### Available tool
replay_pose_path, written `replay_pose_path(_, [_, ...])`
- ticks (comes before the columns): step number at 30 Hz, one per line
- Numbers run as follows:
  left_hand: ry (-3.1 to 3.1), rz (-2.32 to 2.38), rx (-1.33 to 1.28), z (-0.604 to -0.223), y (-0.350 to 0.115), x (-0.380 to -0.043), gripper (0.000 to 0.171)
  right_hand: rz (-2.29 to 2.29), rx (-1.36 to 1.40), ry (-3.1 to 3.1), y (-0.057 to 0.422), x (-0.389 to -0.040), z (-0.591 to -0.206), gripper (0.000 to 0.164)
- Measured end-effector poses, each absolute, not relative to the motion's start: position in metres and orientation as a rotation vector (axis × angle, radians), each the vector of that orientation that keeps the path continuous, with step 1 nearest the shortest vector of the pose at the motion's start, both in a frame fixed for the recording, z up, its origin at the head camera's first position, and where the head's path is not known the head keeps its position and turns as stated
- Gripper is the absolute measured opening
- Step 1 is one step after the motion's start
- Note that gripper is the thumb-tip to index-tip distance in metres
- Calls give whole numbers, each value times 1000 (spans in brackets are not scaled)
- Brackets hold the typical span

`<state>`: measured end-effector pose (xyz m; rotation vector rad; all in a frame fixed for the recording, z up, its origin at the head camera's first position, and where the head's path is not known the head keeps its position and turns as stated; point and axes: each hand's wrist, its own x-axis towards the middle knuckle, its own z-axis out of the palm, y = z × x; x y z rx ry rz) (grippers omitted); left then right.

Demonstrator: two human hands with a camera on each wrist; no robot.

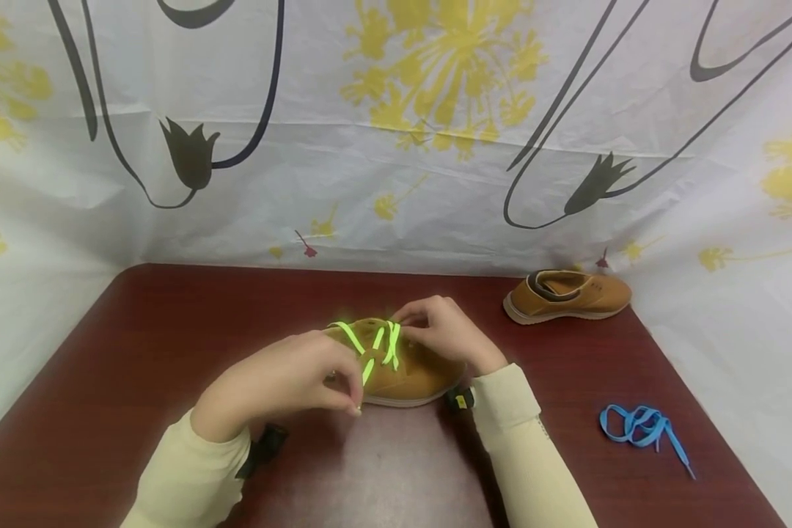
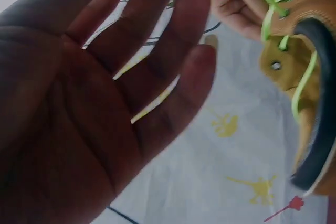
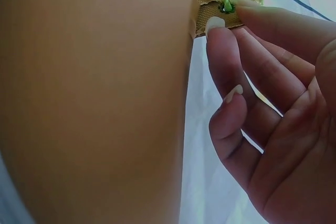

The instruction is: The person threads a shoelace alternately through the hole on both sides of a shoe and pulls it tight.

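A tan shoe [image 1: 429, 374] stands near the table's middle, toe to the right. A lime-green shoelace [image 1: 393, 345] runs through its eyelets and crosses over the tongue. My left hand [image 1: 297, 374] is at the near side of the shoe, thumb and index fingertips together; a straight strand of lace runs down to it. The left wrist view shows the other fingers [image 2: 194, 72] loosely bent; the pinch itself is hidden there. On the far side, my right hand [image 1: 445, 330] pinches the shoe's eyelet flap [image 3: 210, 17] beside a laced eyelet.
A second tan shoe [image 1: 570, 297], with no lace showing, stands at the table's back right corner. A blue shoelace [image 1: 643, 429] lies bundled at the right. The dark red table [image 1: 138, 352] is enclosed by a patterned white curtain [image 1: 396, 169].
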<state>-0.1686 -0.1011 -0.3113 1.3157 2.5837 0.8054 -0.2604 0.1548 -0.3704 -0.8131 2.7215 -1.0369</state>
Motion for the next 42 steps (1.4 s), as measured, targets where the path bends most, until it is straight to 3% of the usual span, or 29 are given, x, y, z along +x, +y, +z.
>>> replay_pose_path(11, [2498, 734, 1133, -330, -93, -177, 20, -1009, -846, 2733, 156, -262, -372, 18])
replay_pose_path(20, [2514, 775, 1035, -327, -100, -182, 8, -1015, -839, 2725, 154, -261, -371, 17])
replay_pose_path(27, [3055, 871, 402, -333, -108, -199, 31, -1017, -820, 2732, 154, -260, -372, 16])
replay_pose_path(31, [3059, 811, 110, -345, -110, -208, 45, -1021, -812, 2740, 154, -259, -372, 16])
replay_pose_path(42, [2797, 879, 29, -368, -116, -228, 72, -1014, -842, 2766, 154, -259, -373, 17])
